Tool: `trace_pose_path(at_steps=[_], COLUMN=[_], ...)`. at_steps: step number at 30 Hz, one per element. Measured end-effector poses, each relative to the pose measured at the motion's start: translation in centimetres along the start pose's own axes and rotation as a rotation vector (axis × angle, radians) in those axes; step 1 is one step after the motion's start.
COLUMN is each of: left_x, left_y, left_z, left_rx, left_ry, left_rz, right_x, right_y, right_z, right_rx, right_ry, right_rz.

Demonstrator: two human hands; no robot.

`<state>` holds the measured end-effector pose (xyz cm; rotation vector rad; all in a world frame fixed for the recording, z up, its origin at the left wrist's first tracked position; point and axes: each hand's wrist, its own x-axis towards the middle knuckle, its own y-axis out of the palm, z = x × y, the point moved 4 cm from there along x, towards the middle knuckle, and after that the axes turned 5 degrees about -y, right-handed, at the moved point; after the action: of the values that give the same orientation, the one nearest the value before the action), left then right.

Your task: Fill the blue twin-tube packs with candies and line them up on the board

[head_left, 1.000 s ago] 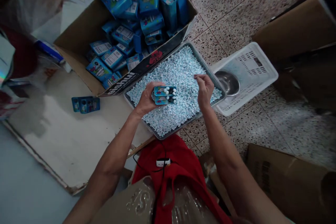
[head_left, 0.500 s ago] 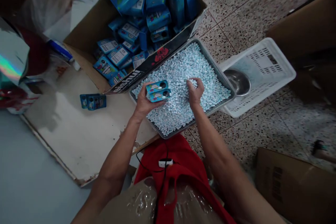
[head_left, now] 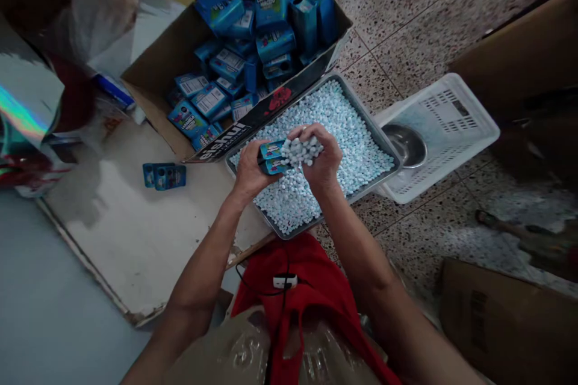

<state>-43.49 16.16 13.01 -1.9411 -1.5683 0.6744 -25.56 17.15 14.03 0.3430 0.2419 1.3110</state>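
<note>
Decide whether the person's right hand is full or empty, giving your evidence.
Full: the right hand cups a heap of pale pellets beside the blue packs.

Heaped pale pellets [head_left: 300,151] hide one end of two blue boxes [head_left: 272,150].

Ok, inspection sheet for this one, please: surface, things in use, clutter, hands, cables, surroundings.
Surface: white tabletop, worn edge.
Things in use: blue packs in hand; grey tray of small pale pieces.
Clutter: carton full of blue packs; other blue packs on the tabletop.
Hands: left hand holds packs; right hand cups pieces at their ends.
Cables: black cable over red cloth.
Surroundings: white basket with metal bowl; speckled floor.
</note>
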Motion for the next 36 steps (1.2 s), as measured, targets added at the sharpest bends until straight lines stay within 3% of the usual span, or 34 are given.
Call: trace_pose_path(at_steps=[4,7,12,16,20,25,28,31,34,36], left_x=[0.5,0.9,0.6,0.3,0.6,0.5,-0.2,-1.2,-2.3,-3.1], left_y=[0.3,0.3,0.5,0.5,0.0,-0.5,-0.2,0.4,0.9,0.7], left_z=[-1.1,-0.5,1.0,1.5,1.7,2.2,2.8,3.5,3.9,4.2], left_rx=[0.007,-0.048,-0.184,-0.185,-0.090,-0.083,-0.261,-0.464,-0.552,-0.538], left_ry=[0.051,0.043,0.039,0.020,0.029,-0.006,-0.069,-0.132,-0.136,-0.134], left_rz=[0.050,0.066,0.096,0.064,0.025,0.033,0.105,0.150,0.203,0.176], right_x=[-0.1,0.1,0.8,0.3,-0.2,0.1,-0.3,-1.6,-3.2,-4.1], right_y=[1.1,0.7,-2.1,-3.7,-4.7,-4.5,-4.4,-5.5,-7.4,-7.8], right_z=[2.1,2.2,-1.0,-3.7,-4.8,-4.8,-4.1,-3.6,-4.0,-4.9], right_rx=[-0.041,-0.025,0.178,0.325,0.296,0.008,-0.301,-0.555,-0.839,-1.002], right_ry=[-0.136,-0.151,0.096,0.327,0.375,0.230,0.131,0.034,-0.059,-0.103], right_rz=[-0.030,-0.068,-0.305,-0.316,-0.288,-0.186,-0.001,0.164,0.191,0.225])
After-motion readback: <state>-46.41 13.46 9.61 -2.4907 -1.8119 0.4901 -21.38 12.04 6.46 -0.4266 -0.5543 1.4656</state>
